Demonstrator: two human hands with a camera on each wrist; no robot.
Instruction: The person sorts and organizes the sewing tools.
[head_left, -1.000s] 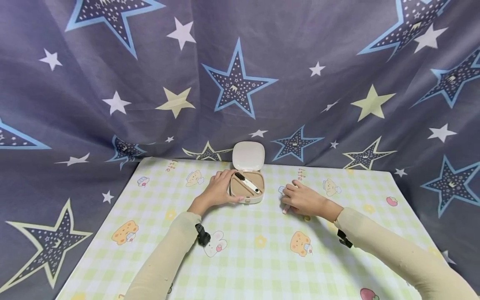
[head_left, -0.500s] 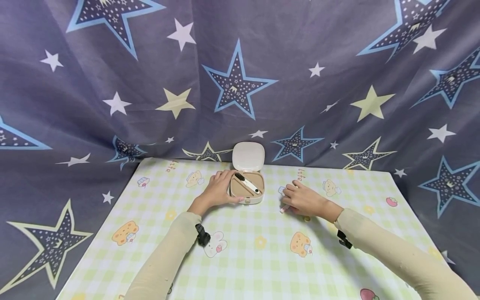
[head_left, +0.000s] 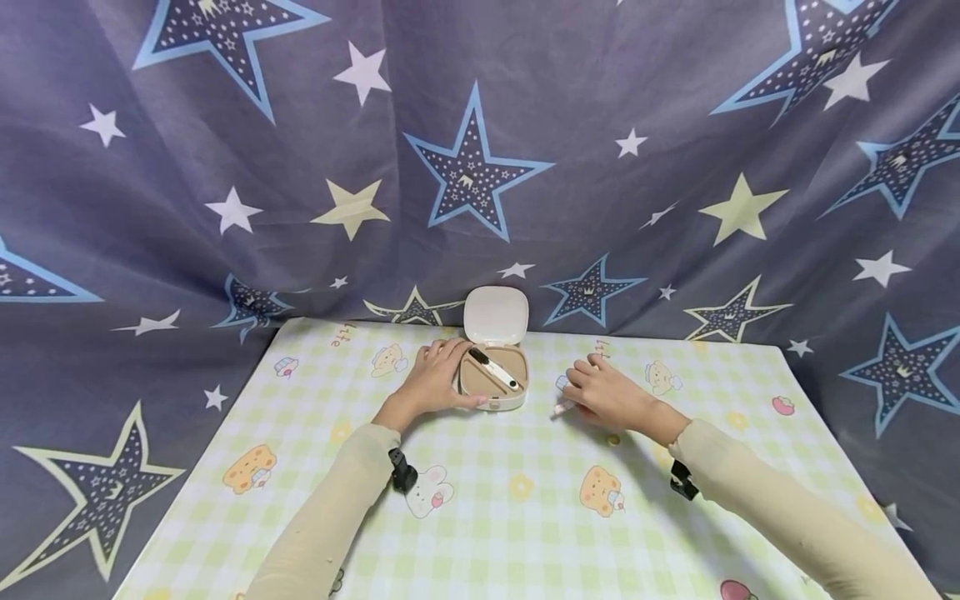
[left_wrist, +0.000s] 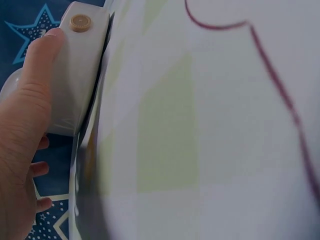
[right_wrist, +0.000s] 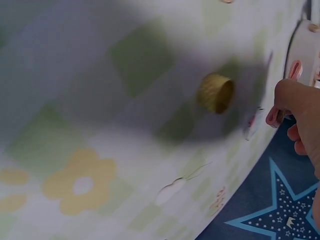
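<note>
Left hand (head_left: 435, 379) holds the left side of a small white box (head_left: 504, 404) with a tan tray. In the left wrist view, its thumb lies on the box front (left_wrist: 75, 80) beside a tan button (left_wrist: 80, 22). The white lid (head_left: 497, 315) stands raised at the back. Across the tray lies a slim white tool (head_left: 498, 372) with a black end; its kind is unclear. To the right, the right hand (head_left: 611, 396) pinches a small pink, folded band-like bundle (right_wrist: 295, 71), partly hidden by the fingers. Below that hand a gold thimble (right_wrist: 216, 93) rests on the table.
A checked, cartoon-printed cloth covers the table (head_left: 480, 517). Behind its far edge hangs a dark star-patterned curtain (head_left: 570, 208), close to the raised lid. Black wrist cameras sit on both sleeves.
The right hand has shifted slightly, and the pink bundle now sticks out farther left, toward the box. More of the thimble shows beneath the hand. The left hand stays on the box.
</note>
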